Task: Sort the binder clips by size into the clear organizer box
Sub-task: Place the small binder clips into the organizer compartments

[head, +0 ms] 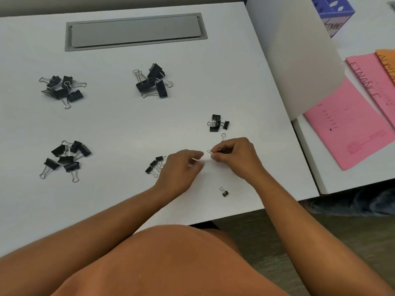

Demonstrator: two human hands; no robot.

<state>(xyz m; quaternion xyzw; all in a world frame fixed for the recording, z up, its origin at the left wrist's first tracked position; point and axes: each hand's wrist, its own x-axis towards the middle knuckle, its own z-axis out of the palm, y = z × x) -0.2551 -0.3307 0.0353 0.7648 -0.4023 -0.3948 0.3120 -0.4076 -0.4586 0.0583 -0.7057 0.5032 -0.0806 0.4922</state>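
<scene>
On the white tabletop (pixel 119 124), black metal binder clips with silver wire handles lie in heaps: a far-left heap (pixel 63 89), a far-middle heap (pixel 152 82), a near-left heap (pixel 66 157), a small heap (pixel 218 123) right of centre, and a few small clips (pixel 155 164) just left of the left hand (pixel 181 167). The right hand (pixel 234 155) has its grip clamped on a tiny clip (pixel 210 151), fingers curled round it. The left hand's fingers are relaxed and apart, holding nothing. One tiny clip (pixel 224 191) lies alone near the front edge. Pink papers (pixel 350 124) lie far right.
</scene>
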